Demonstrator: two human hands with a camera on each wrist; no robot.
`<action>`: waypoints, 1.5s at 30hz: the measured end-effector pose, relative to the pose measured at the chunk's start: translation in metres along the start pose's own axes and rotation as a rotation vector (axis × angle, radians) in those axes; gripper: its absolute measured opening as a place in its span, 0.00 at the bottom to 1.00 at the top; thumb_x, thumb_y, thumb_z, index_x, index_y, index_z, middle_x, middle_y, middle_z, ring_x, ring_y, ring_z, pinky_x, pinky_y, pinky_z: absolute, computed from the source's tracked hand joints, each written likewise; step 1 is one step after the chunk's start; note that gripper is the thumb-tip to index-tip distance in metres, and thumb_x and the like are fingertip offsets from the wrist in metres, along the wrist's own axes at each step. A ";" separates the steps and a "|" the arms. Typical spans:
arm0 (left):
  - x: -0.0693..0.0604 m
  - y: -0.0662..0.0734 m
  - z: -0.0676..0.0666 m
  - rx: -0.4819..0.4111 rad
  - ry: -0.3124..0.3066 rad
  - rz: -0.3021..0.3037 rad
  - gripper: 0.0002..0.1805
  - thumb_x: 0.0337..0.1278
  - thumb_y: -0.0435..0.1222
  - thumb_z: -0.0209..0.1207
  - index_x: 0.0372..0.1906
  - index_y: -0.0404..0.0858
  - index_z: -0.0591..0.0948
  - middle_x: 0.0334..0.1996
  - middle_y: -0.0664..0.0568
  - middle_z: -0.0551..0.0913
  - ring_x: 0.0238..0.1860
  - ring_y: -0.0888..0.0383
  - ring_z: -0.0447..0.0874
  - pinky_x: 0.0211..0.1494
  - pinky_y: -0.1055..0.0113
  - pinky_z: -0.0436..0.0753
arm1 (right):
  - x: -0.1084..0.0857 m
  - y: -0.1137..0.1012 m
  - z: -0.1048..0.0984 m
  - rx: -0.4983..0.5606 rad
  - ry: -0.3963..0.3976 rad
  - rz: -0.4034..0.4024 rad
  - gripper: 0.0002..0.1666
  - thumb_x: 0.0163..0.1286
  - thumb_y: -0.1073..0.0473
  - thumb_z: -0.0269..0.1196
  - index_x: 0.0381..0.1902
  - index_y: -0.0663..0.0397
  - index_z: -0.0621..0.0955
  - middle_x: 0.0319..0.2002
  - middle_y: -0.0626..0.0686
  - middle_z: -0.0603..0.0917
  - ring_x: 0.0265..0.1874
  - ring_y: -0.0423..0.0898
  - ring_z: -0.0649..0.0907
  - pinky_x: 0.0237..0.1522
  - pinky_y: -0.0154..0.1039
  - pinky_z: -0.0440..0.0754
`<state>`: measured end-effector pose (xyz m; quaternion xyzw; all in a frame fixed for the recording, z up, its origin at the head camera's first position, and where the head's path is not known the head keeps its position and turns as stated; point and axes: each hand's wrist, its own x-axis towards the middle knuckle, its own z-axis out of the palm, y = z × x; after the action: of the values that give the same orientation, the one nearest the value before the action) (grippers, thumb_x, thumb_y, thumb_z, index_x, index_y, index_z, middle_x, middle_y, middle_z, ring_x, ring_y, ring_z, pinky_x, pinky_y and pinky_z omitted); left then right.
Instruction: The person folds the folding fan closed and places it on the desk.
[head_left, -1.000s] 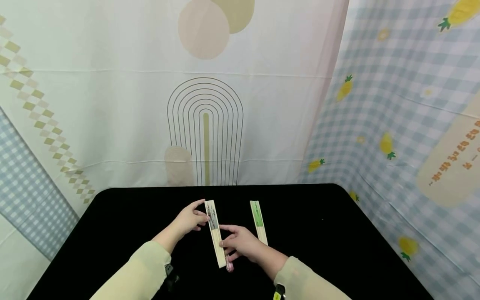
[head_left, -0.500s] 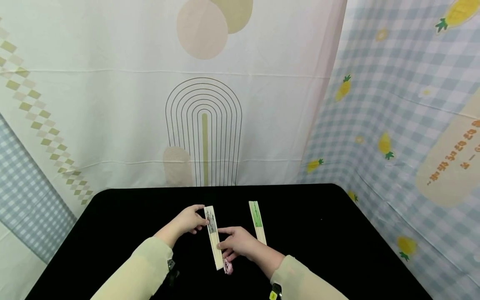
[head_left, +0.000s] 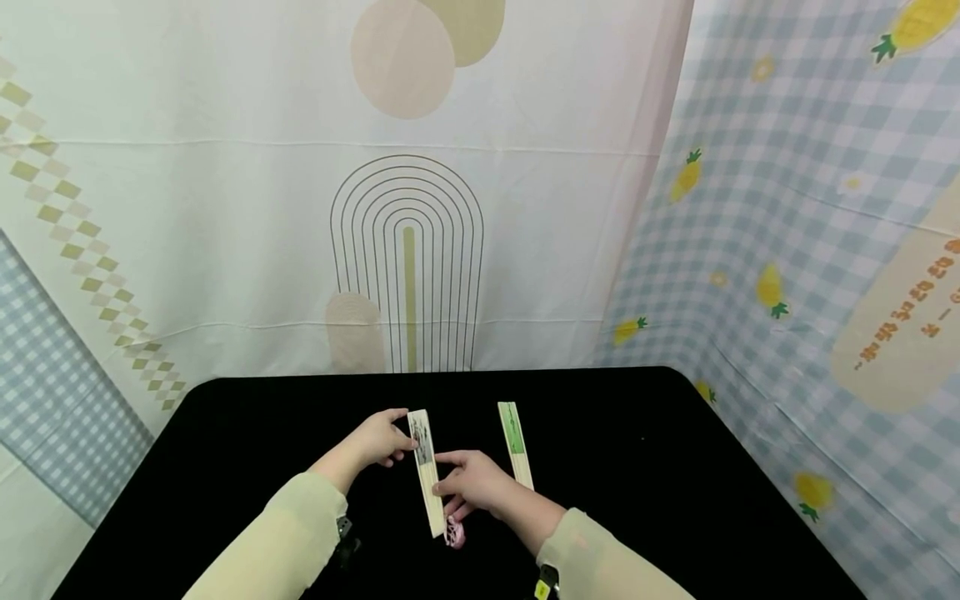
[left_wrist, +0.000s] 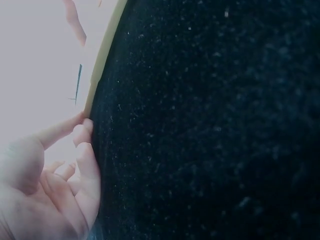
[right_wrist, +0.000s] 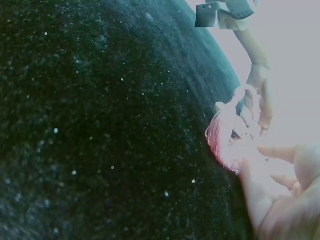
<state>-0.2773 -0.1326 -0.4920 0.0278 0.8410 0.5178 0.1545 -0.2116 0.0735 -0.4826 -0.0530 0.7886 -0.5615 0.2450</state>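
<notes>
A folded hand fan [head_left: 424,467], pale wood with a grey-patterned upper part, lies slanted between both hands in the head view. My left hand [head_left: 377,440] pinches its left side near the far end; in the left wrist view, thumb and fingertip meet at the fan's edge [left_wrist: 103,55]. Lower down on the right side, my right hand [head_left: 477,482] holds the fan with the thumb against it. A pink tassel [head_left: 454,533] hangs at the near end, showing beside the fingers in the right wrist view. Overexposure washes out much of the fan in both wrist views.
To the right lies a second folded fan [head_left: 513,433] with a green upper part, its near end hidden behind the right forearm. Both rest over a black table [head_left: 637,500]. Patterned curtains [head_left: 540,250] hang behind and at the sides.
Over the first half second the grey-patterned fan and both hands came slightly nearer to the body. Since then they have barely moved. The green fan stays where it was.
</notes>
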 end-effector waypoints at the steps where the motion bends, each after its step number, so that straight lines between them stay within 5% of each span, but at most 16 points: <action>1: 0.000 0.000 0.000 0.003 0.004 -0.002 0.42 0.55 0.28 0.67 0.74 0.29 0.60 0.27 0.50 0.83 0.23 0.57 0.78 0.24 0.65 0.80 | 0.000 0.000 0.000 -0.006 0.003 -0.005 0.33 0.64 0.67 0.67 0.67 0.59 0.74 0.31 0.54 0.86 0.17 0.44 0.84 0.16 0.33 0.82; 13: 0.003 -0.003 -0.001 0.050 0.016 0.002 0.43 0.54 0.29 0.69 0.74 0.31 0.61 0.25 0.49 0.82 0.20 0.58 0.77 0.22 0.66 0.79 | 0.001 -0.001 -0.001 -0.183 0.024 -0.040 0.32 0.61 0.65 0.70 0.65 0.54 0.77 0.14 0.51 0.78 0.06 0.39 0.72 0.08 0.28 0.63; 32: 0.001 -0.006 -0.005 0.019 0.017 0.011 0.43 0.55 0.29 0.68 0.74 0.30 0.60 0.26 0.49 0.83 0.21 0.57 0.78 0.23 0.65 0.80 | 0.002 0.002 -0.002 -0.219 0.013 -0.051 0.32 0.63 0.61 0.70 0.66 0.52 0.77 0.11 0.50 0.77 0.05 0.38 0.68 0.07 0.28 0.63; 39: -0.004 -0.015 -0.015 -0.100 0.018 0.031 0.41 0.60 0.30 0.64 0.75 0.30 0.58 0.36 0.47 0.86 0.29 0.54 0.82 0.29 0.61 0.84 | 0.003 0.007 -0.007 -0.151 0.043 -0.072 0.30 0.67 0.58 0.66 0.67 0.53 0.75 0.15 0.50 0.79 0.08 0.39 0.74 0.08 0.28 0.64; 45: -0.016 -0.018 -0.023 -0.073 0.055 0.083 0.33 0.66 0.34 0.61 0.73 0.34 0.65 0.40 0.47 0.85 0.34 0.54 0.84 0.32 0.60 0.85 | -0.005 0.004 -0.017 -0.042 0.071 -0.135 0.29 0.72 0.57 0.61 0.69 0.57 0.73 0.25 0.55 0.83 0.13 0.41 0.77 0.12 0.29 0.71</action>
<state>-0.2664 -0.1640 -0.4944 0.0429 0.8237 0.5545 0.1105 -0.2139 0.0917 -0.4800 -0.0912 0.8032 -0.5614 0.1771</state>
